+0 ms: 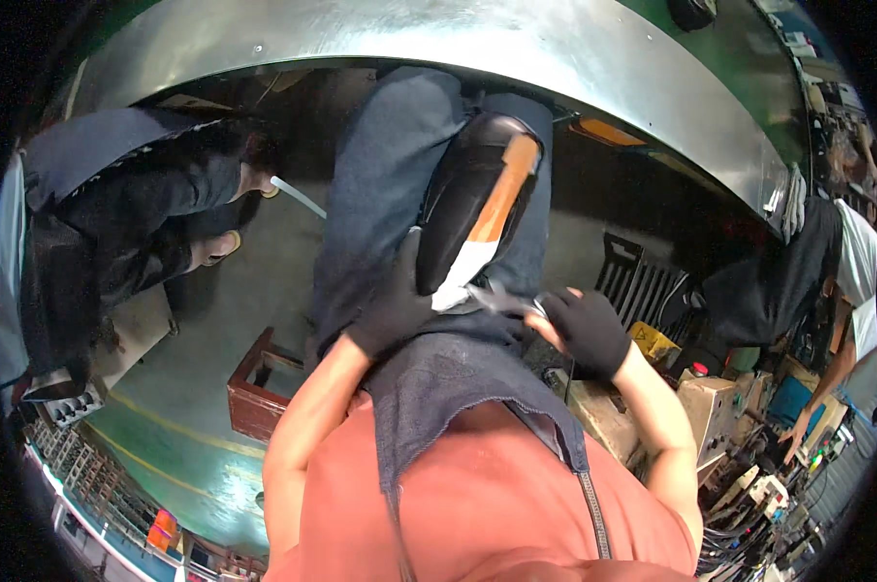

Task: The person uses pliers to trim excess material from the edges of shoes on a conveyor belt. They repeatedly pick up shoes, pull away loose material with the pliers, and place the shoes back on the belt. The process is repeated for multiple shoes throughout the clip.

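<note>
A black shoe (pixel 455 200) lies sole up across my lap, with an orange-brown strip (pixel 497 209) along its middle and a white piece (pixel 469 267) at the near end. My left hand (pixel 398 303), in a black glove, is closed round the shoe's near end from the left. To the right of that end, my right hand (pixel 586 330), in a black glove with bare fingertips, grips a grey metal hand tool (pixel 501 299). Motion smears this tool, so its exact kind is unclear. Its tip is close to the white piece; whether they touch I cannot tell.
A curved metal bench edge (pixel 380 34) runs across ahead of my knees. At the left sits another person in dark clothes (pixel 118 209). A reddish-brown wooden stool (pixel 264 388) stands left of me. At the right are a dark slatted chair (pixel 642 281) and workshop machinery (pixel 715 412).
</note>
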The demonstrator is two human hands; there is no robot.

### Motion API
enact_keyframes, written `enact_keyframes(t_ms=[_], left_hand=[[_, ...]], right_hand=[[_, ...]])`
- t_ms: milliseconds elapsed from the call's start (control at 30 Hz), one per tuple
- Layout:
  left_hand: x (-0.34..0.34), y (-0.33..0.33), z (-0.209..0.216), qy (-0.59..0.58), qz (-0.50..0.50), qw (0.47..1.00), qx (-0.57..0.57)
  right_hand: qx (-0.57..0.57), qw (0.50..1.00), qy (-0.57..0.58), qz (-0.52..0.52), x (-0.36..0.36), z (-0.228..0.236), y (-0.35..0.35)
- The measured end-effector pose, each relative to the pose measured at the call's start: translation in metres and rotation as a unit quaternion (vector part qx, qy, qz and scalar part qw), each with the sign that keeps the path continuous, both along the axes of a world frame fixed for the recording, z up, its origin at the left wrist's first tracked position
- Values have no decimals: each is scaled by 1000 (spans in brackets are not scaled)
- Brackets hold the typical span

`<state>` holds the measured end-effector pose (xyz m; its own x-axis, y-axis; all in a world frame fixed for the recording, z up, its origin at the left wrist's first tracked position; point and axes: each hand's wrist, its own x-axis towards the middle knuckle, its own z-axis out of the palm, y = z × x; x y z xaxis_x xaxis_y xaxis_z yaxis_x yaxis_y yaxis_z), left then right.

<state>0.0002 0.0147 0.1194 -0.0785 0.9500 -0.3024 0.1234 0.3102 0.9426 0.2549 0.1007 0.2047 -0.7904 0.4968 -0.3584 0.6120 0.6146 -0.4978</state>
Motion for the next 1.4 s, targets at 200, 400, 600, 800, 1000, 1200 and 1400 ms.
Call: enact_keyframes(t_ms=[200, 400, 600, 800, 1000, 1200, 1400], left_hand=[[-76, 26, 128, 113, 41, 987, 107], [25, 63, 12, 169, 12, 965, 199], [1, 30, -1, -4, -136, 988, 74], [9, 16, -52, -55, -96, 992, 68], [40, 66, -34, 187, -7, 961, 205], [19, 70, -64, 206, 26, 961, 184], [-8, 77, -27, -56, -58, 994, -72]], right_hand=[[-26, 992, 73, -96, 35, 22, -21], [-189, 956, 133, -182, 6, 26, -23], [-191, 969, 77, -135, 13, 3, 20], [109, 991, -55, 62, -25, 4, 41], [-224, 969, -96, 48, -13, 1, 94], [185, 945, -144, 229, -51, 40, 36], [-18, 988, 99, 119, -40, -29, 28]])
